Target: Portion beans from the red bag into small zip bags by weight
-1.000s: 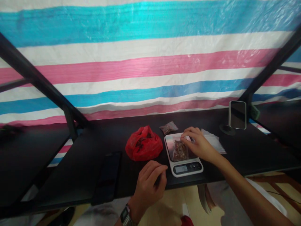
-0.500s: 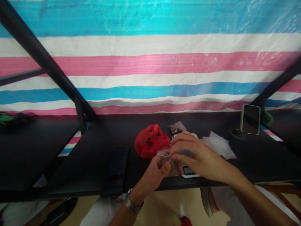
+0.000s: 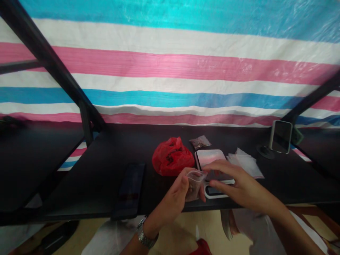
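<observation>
My left hand [image 3: 171, 194], with a metal watch on its wrist, is wrapped round a small clear zip bag [image 3: 193, 186]. The bag's mouth gapes at the top, and something brownish shows faintly inside. Over the white digital scale [image 3: 211, 155] hovers my right hand [image 3: 236, 182], thumb and fingers apart with nothing visible between them; it hides part of the scale's plate and display. Left of the scale sits a crumpled red plastic bag [image 3: 170, 159] with dark brown bits in its opening.
Behind the scale lies a filled zip bag [image 3: 200, 142]. Flat clear bags [image 3: 247, 164] are piled to its right. A phone-like device [image 3: 281, 136] stands on a round base at the far right. On the left lies a dark flat device [image 3: 130, 191]. Striped sheeting [image 3: 170, 65] hangs behind the black table.
My right hand has drawn back to the right from the zip bag, and its fingers have parted. The bag's mouth now gapes wider. More of the scale shows.
</observation>
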`<move>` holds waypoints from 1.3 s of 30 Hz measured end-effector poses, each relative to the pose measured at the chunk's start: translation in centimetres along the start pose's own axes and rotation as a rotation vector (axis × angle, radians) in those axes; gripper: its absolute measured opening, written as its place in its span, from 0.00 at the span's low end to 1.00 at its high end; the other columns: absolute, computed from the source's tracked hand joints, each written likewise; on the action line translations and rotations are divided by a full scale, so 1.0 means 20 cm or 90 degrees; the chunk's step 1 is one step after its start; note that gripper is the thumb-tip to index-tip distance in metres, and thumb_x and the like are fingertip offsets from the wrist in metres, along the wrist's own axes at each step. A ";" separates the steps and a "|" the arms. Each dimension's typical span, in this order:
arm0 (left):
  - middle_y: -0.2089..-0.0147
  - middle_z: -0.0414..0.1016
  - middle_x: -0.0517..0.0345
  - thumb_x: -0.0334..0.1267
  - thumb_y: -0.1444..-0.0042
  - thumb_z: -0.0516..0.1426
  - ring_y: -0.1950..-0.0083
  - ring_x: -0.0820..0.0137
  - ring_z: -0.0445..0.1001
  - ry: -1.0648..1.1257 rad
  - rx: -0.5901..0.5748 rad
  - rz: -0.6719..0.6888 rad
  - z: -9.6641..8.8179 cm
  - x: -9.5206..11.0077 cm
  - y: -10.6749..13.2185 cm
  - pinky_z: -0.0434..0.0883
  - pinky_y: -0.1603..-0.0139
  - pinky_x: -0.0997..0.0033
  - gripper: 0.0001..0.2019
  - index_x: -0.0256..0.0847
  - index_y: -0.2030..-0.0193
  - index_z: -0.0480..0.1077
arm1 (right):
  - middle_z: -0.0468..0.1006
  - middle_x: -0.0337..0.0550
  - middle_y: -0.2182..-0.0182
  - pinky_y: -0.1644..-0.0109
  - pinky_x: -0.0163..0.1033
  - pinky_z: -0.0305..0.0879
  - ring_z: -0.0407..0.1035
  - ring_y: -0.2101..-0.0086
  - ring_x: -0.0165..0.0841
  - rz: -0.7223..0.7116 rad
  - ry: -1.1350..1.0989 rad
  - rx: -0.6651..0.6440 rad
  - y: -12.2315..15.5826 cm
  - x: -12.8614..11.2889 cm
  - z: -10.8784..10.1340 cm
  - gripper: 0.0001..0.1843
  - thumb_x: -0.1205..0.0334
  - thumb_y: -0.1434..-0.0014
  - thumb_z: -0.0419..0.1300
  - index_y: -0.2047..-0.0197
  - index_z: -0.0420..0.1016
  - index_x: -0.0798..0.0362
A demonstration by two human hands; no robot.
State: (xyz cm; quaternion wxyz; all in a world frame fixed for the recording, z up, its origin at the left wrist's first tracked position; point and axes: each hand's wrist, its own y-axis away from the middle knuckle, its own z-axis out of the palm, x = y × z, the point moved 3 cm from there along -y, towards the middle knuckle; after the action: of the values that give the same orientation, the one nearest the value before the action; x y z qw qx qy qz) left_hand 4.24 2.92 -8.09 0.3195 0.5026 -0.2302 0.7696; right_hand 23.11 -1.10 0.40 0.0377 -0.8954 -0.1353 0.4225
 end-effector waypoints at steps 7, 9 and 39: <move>0.45 0.78 0.47 0.68 0.33 0.53 0.49 0.62 0.81 0.046 0.042 0.021 0.03 -0.08 -0.08 0.78 0.46 0.58 0.31 0.44 0.38 0.67 | 0.81 0.40 0.68 0.61 0.39 0.69 0.73 0.67 0.35 0.112 -0.072 0.126 0.01 0.16 -0.03 0.17 0.46 0.30 0.62 0.62 0.81 0.49; 0.48 0.78 0.48 0.66 0.32 0.55 0.52 0.63 0.81 0.006 0.111 0.073 0.01 -0.08 -0.10 0.79 0.51 0.61 0.29 0.43 0.40 0.67 | 0.80 0.41 0.68 0.61 0.40 0.68 0.72 0.67 0.36 0.147 -0.017 0.207 0.02 0.29 -0.11 0.19 0.43 0.31 0.61 0.61 0.82 0.49; 0.69 0.77 0.55 0.58 0.32 0.60 0.69 0.69 0.73 -0.135 0.223 0.127 -0.09 0.02 -0.06 0.71 0.68 0.71 0.23 0.37 0.61 0.79 | 0.85 0.50 0.61 0.48 0.53 0.67 0.74 0.57 0.47 0.176 0.221 0.514 0.17 0.66 -0.32 0.18 0.46 0.35 0.60 0.63 0.85 0.48</move>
State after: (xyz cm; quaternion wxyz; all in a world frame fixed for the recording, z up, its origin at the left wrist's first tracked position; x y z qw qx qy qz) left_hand 3.87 5.05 -8.30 0.1236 0.6033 -0.1742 0.7684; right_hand 36.74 -0.42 -6.04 0.3488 -0.8763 0.1691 0.2860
